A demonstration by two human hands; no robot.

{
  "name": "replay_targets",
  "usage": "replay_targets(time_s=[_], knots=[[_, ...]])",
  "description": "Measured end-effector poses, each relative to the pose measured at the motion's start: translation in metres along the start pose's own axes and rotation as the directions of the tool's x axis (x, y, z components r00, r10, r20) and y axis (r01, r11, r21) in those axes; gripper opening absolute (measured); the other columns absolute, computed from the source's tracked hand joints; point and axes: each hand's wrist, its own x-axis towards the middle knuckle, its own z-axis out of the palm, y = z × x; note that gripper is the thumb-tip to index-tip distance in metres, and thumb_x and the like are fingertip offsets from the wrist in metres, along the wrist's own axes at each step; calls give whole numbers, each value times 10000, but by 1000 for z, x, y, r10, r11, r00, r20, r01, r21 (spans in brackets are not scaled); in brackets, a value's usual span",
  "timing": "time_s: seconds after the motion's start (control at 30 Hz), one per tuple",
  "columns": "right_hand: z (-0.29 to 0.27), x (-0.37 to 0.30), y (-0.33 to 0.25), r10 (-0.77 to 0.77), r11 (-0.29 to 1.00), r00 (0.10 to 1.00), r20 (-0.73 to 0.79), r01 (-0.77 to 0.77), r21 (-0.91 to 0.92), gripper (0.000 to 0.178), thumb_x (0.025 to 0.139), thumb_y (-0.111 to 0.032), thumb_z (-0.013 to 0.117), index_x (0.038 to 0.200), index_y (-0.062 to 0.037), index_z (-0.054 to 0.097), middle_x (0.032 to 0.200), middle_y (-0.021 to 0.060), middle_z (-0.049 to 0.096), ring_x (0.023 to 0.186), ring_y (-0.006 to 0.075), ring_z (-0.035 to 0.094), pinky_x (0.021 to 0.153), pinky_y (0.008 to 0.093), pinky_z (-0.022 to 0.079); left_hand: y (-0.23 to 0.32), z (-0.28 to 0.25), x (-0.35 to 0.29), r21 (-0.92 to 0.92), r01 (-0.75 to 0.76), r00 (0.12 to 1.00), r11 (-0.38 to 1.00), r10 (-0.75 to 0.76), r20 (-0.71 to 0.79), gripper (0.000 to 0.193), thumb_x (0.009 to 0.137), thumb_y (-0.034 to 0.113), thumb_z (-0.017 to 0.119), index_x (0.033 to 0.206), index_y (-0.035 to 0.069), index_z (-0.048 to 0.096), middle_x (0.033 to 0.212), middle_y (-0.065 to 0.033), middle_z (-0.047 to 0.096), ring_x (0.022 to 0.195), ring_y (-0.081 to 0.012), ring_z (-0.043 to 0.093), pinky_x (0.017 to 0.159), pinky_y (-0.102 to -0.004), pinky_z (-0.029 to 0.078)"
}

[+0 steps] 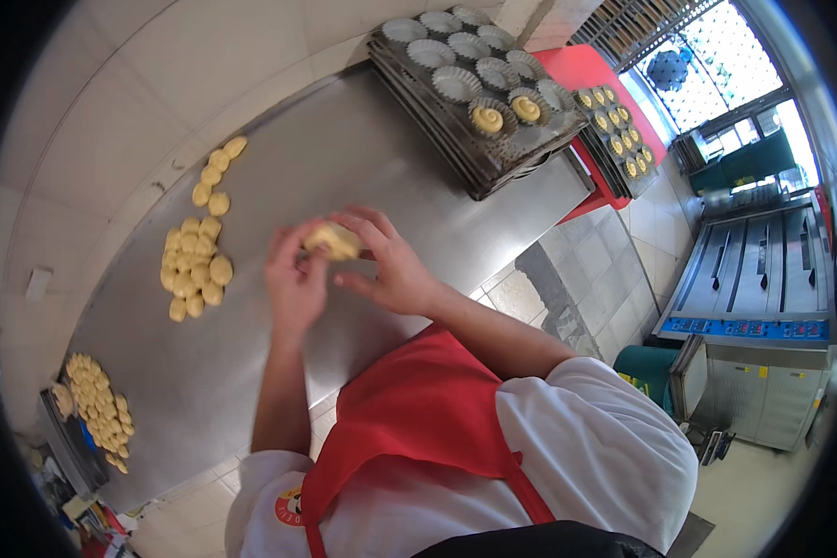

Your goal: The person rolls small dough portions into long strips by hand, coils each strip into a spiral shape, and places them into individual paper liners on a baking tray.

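One piece of dough [339, 243] is over the steel table [325, 139], pinched by the left hand [295, 279]; the right hand [397, 268] has spread fingers; gentle touches should keep it from tearing

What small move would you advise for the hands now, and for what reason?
Perhaps curl the dough piece into a coil. The left hand holds it and the right hand is close against it, though blur hides its exact shape. The coiled dough pieces in two fluted cups suggest that form, and the neighbouring cups look empty.
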Motion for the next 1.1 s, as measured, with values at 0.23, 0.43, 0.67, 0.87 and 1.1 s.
replay_targets(time_s=[0.23,0.43,0.67,0.87,1.1], knots=[[78,-93,87,126,773,914,387,154,-616,592,918,-157,789,1473,-79,599,1499,211,535,1391,401,514,1116,521,468,-76,-7,-191,194,367,930,910,-360,-67,472,962,242,808,1353,44,631,1212,-170,626,1007,-300,665,876,-407,572],[128,-120,95,141,632,882,450,270,-727,866,1039,-438,609,1641,90,281,1751,275,219,1626,446,221,1308,572,205,-59,-56,-223,93,324,923,942,-292,-251,467,963,153,773,1381,28,606,1251,-174,619,1151,-323,625,995,-414,535],[164,123,149,-96,441,980,175,199,-875,1047,1045,-716,422,1673,93,203,1765,285,179,1650,449,121,1326,589,99,-61,-36,-195,127,191,959,973,-158,-235,526,960,111,749,1439,1,562,1339,-221,611,1254,-401,594,1082,-453,496],[142,-97,143,8,509,890,456,389,-768,1088,997,-702,518,1715,13,122,1774,273,156,1647,479,121,1316,606,139,-49,55,-155,-134,-27,998,991,20,-56,768,958,298,718,1604,2,428,1664,-309,373,1609,-527,207,1300,-604,184],[128,-66,146,221,496,903,368,221,-840,859,1079,-530,419,1734,-50,137,1791,271,56,1639,533,17,1316,644,55,-115,67,-99,496,238,970,835,-179,-164,790,1063,492,511,1657,1,339,1723,-313,262,1597,-582,156,1271,-717,121]])
